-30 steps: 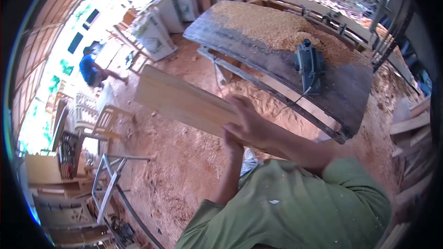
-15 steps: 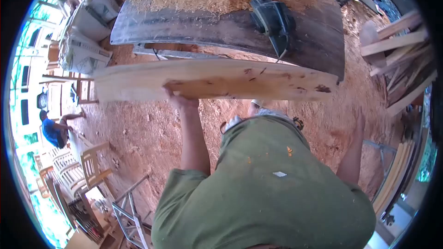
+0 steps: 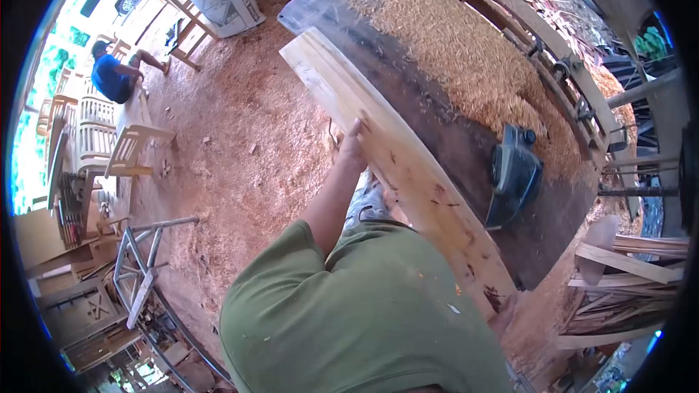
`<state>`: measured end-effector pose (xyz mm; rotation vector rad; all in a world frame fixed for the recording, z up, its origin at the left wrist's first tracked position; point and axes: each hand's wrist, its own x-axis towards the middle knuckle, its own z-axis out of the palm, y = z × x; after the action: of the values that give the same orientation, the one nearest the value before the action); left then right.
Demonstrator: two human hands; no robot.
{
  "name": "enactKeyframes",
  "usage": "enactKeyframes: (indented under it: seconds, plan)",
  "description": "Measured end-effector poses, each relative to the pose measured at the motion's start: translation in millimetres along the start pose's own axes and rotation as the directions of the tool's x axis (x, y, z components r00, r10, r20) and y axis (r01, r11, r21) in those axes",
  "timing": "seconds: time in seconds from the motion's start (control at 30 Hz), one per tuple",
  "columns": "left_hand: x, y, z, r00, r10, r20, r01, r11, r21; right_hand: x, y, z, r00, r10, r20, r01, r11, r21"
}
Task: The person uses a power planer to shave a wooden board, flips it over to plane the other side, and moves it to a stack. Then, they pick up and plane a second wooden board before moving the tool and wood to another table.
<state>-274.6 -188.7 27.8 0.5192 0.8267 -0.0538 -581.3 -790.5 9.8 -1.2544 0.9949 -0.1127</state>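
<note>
My left hand (image 3: 352,148) is closed around the lower edge of a long pale wooden plank (image 3: 415,175), thumb on its face. The plank slants from upper left to lower right, with dark stains toward its near end. At that near end my right hand (image 3: 505,311) shows only in part, beside the plank's edge; its fingers are hidden. Beyond the plank stands a dark workbench (image 3: 466,153), with a dark power tool (image 3: 514,175) resting on it that looks like an electric hand planer. A thick heap of wood shavings (image 3: 451,36) covers the bench's far side.
Shavings litter the floor (image 3: 226,167). A metal frame stand (image 3: 142,269) is at the lower left. A person in blue (image 3: 113,76) sits at far left near wooden chairs (image 3: 127,151). White sacks (image 3: 226,0) stand behind; stacked wood strips (image 3: 626,284) lie at right.
The view has turned right. The plank went from level to slanting down to the right, beside the bench, still in my left hand. My right hand, formerly free of the plank, is now by its near end.
</note>
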Motion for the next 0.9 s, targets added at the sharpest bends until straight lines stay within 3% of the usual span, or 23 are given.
enactKeyframes:
  seconds: [0.07,0.13,0.17,0.2,0.23,0.3,0.33,0.4,0.43,0.47,0.5,0.53,0.6,0.67,0.73,0.8,0.83,0.87,0.9]
  plan:
    - [32.4,16.2,6.7,0.999,-0.027,-0.02,0.028,0.998,0.052,-8.7,-10.8,28.5,1.0,-0.01,0.02,0.011,1.0,-0.004]
    - [69.9,33.1,1.9,0.999,-0.041,0.014,0.039,0.994,0.106,-10.9,-13.2,57.9,0.99,0.027,0.137,-0.006,0.988,-0.151]
    - [85.4,42.1,2.3,0.999,0.007,0.032,-0.008,0.999,0.044,-14.5,-26.4,81.8,0.991,0.018,0.131,0.005,0.985,-0.17]
    - [97.8,51.4,4.9,1.0,0.002,0.028,-0.003,1.0,0.022,-30.8,-43.2,129.9,0.977,0.146,0.157,-0.129,0.985,-0.116]
    - [106.2,59.7,7.3,0.992,0.12,0.031,-0.123,0.988,0.093,-45.6,-52.6,176.4,0.944,0.274,0.184,-0.266,0.962,-0.067]
    - [107.5,73.2,14.5,0.963,0.266,0.037,-0.268,0.942,0.203,-54.1,-47.5,245.3,0.974,0.175,0.146,-0.168,0.984,-0.063]
    - [103.2,78.7,18.5,0.967,0.252,0.029,-0.252,0.946,0.204,-51.3,-40.4,265.6,0.977,0.136,0.165,-0.118,0.986,-0.115]
    - [92.1,86.8,24.9,0.996,0.085,-0.026,-0.066,0.902,0.426,-64.2,-52.0,315.5,0.979,0.109,0.171,-0.08,0.983,-0.164]
    - [80.0,86.2,25.2,0.998,0.016,0.052,-0.041,0.856,0.515,-77.3,-80.7,343.2,0.959,0.217,0.184,-0.099,0.861,-0.498]
    - [77.9,77.7,22.2,0.999,0.007,0.049,-0.031,0.855,0.517,-84.0,-100.1,358.5,0.932,0.325,0.161,-0.087,0.631,-0.771]
    - [77.4,67.2,16.5,0.999,-0.049,0.025,0.018,0.724,0.689,-72.0,-108.2,350.3,0.935,0.143,0.324,0.217,0.492,-0.843]
    - [76.8,54.7,9.4,0.995,-0.096,-0.011,0.063,0.558,0.828,-55.8,-118.2,339.5,0.861,-0.003,0.509,0.489,0.282,-0.825]
    - [70.3,12.1,-1.0,0.995,-0.079,-0.061,0.098,0.632,0.769,-41.2,-147.0,339.2,0.763,-0.517,0.388,0.628,0.45,-0.635]
    - [69.2,-32.7,-9.4,0.993,-0.115,0.025,0.072,0.763,0.643,-3.9,-169.0,316.8,0.709,-0.652,0.269,0.601,0.359,-0.714]
    - [68.9,-79.4,-9.3,0.999,-0.024,-0.023,0.033,0.786,0.618,37.0,-186.1,291.4,0.823,-0.493,0.283,0.512,0.425,-0.746]
    - [32.4,-105.0,14.5,0.954,0.294,-0.06,-0.217,0.813,0.541,89.8,-186.4,270.7,0.913,-0.222,0.343,0.399,0.668,-0.629]
    - [41.1,-124.8,7.1,0.952,0.297,-0.068,-0.223,0.831,0.509,94.6,-180.2,273.7,0.935,-0.12,0.334,0.275,0.84,-0.468]
    - [43.4,-133.1,6.2,0.957,0.286,-0.058,-0.225,0.85,0.475,91.2,-181.1,285.7,0.921,-0.11,0.375,0.287,0.841,-0.459]
    - [45.7,-138.8,1.5,0.95,0.306,-0.063,-0.243,0.849,0.47,84.5,-184.6,291.2,0.877,-0.098,0.47,0.38,0.741,-0.554]
